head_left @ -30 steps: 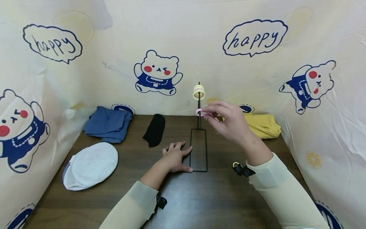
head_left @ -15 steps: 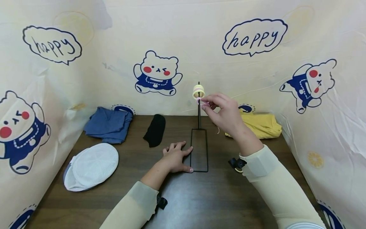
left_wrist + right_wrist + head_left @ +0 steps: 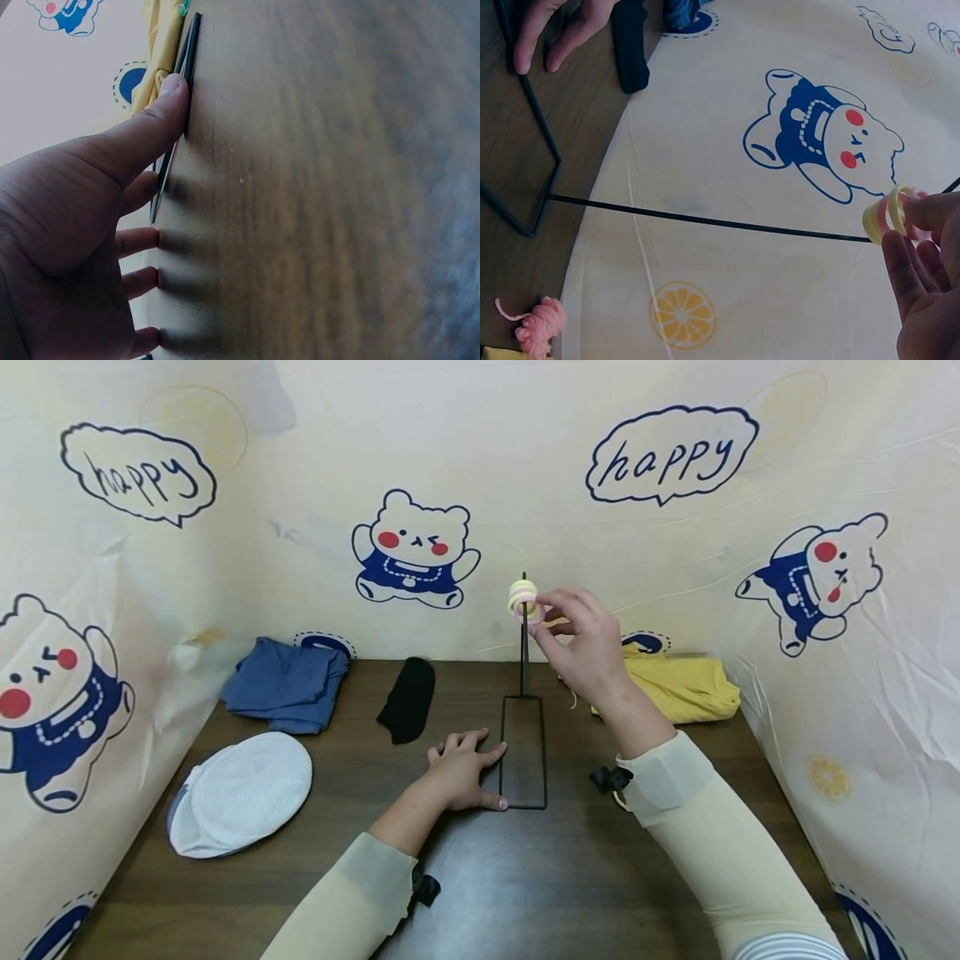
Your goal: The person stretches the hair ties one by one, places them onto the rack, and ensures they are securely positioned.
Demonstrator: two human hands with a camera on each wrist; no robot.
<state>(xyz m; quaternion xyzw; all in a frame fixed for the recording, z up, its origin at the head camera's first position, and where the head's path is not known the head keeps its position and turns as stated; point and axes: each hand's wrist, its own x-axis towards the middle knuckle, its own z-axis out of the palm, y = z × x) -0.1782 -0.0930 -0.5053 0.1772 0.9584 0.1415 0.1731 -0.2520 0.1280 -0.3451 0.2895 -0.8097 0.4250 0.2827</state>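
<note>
A black wire stand (image 3: 524, 672) has a rectangular base on the table and a thin rod rising at its far end. Near the rod's tip hangs a stack of pale yellow and pink hair ties (image 3: 519, 589). My right hand (image 3: 588, 647) pinches a pink hair tie (image 3: 536, 616) between thumb and fingers, right at the lower end of that stack. In the right wrist view the rod passes through the stack (image 3: 874, 223). My left hand (image 3: 461, 777) rests on the table with spread fingers, its thumb and index finger touching the base's left side.
A blue folded cloth (image 3: 288, 685), a black sock (image 3: 407, 702) and a flat white mesh item (image 3: 243, 793) lie to the left. Yellow cloth (image 3: 682, 689) lies back right, with a pink yarn-like bundle (image 3: 540, 328) beside it. A printed curtain (image 3: 315, 568) surrounds the table.
My right hand has moved up along the rod, bringing the pink hair tie from mid-rod to the stack near the tip. The left hand has stayed on the base.
</note>
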